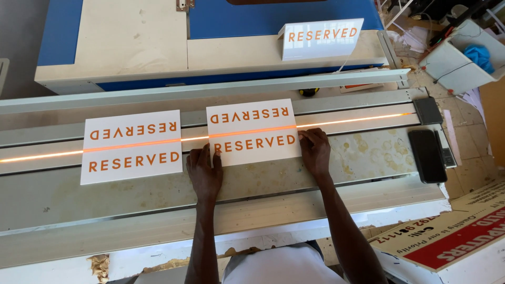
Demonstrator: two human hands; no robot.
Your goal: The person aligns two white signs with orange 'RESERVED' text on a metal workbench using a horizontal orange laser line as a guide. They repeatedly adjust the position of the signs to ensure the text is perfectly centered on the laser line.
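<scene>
Nearest, the left hand [204, 172] and right hand [315, 151] press flat, fingers together, on the near corners of a white lettered sign [253, 131] lying across the glowing heating strip [42, 156]. A second flat sign [131, 146] sits just left. Two phones [427, 155] lie right; a folded sign [321, 38] stands far behind.

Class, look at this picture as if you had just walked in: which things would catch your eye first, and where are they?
A glowing orange line runs left to right across the long metal bench. Two flat white sign sheets with orange lettering lie over it: the left sheet untouched, the right sheet pressed at its lower corners by the left hand and right hand. A folded white sign stands behind on the blue-and-cream machine.
</scene>
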